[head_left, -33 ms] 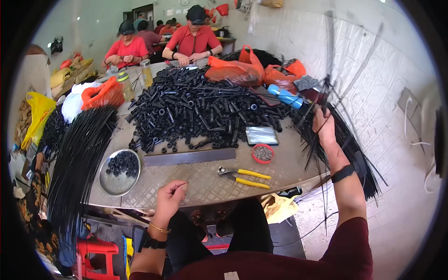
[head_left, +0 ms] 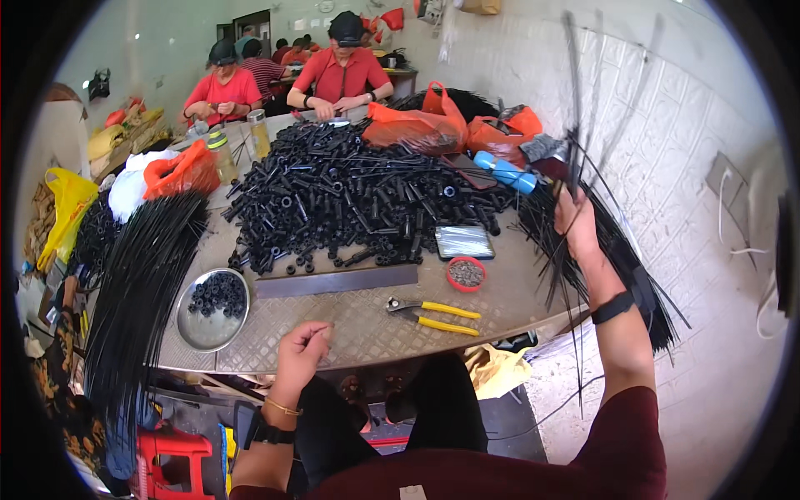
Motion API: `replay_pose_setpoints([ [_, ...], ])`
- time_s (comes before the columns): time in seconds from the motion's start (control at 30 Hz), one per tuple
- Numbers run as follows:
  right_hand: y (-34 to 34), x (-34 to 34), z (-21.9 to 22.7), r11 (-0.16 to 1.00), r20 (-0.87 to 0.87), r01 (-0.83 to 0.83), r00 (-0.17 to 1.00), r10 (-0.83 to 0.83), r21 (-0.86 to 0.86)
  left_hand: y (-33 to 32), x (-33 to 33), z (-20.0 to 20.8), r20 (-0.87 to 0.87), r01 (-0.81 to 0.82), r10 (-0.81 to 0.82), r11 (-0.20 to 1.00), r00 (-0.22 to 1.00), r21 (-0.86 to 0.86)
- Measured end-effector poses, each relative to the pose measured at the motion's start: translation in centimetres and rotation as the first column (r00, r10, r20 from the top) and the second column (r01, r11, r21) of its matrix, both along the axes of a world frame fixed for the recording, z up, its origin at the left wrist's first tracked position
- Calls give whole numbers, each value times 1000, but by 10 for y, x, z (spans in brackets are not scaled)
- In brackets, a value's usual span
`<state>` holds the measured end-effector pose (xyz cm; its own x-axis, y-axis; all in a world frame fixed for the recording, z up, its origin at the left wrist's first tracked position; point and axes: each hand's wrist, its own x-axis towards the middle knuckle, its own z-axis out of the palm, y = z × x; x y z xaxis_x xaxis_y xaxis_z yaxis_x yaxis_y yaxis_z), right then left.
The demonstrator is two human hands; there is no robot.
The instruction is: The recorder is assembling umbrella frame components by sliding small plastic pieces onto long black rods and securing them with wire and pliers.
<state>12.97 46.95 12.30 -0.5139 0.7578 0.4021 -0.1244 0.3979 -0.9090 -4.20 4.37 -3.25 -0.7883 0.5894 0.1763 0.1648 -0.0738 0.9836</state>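
Note:
My right hand [head_left: 577, 218] is closed round a few thin black rods [head_left: 574, 92] that stick up above it and look smeared by motion. Below and beside it lies a large bundle of similar rods [head_left: 646, 296] over the table's right end. My left hand [head_left: 302, 350] hovers at the table's near edge with thumb and fingers pressed together; whether anything is between them is too small to tell. Yellow-handled pincers [head_left: 433, 317] lie to its right, and a round metal bowl [head_left: 185, 321] with small black rings stands to its left.
A big heap of black tubular parts [head_left: 342, 196] covers the table's middle. Before it lie a grey strip [head_left: 333, 282], a clear-topped box [head_left: 465, 242] and a red dish [head_left: 465, 273] of small grey pieces. Another rod bundle [head_left: 146, 292] hangs over the left edge. Two people sit across the table.
The upright rods in my right hand have swung slightly to the left. My left hand stays where it was, and the whole view has shifted a little.

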Motion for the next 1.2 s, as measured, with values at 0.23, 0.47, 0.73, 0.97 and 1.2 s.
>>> replay_pose_setpoints([
  [0.23, -108, 29, 68, 945, 266, -325, 915, 302, 46, -3, 8, 81, -223, 92, -35, 964, 974, 248],
  [0.47, -214, 36, 64, 697, 445, -663, 556, 702, -273, 2, 27, 151, -181, 254, -192, 861, 964, 440],
  [0.73, -251, 22, 43, 735, 553, -670, 654, 517, 106, -28, 57, 143, -12, -195, 234, 836, 972, 513],
  [0.97, -266, 12, 31, 750, 557, -621, 715, 422, 228, -35, 150, 141, 238, -16, -103, 893, 966, 450],
  [1.2, -284, 18, 24, 732, 502, -679, 651, 569, 51, 19, 115, 124, 326, 82, -401, 728, 856, 680],
])
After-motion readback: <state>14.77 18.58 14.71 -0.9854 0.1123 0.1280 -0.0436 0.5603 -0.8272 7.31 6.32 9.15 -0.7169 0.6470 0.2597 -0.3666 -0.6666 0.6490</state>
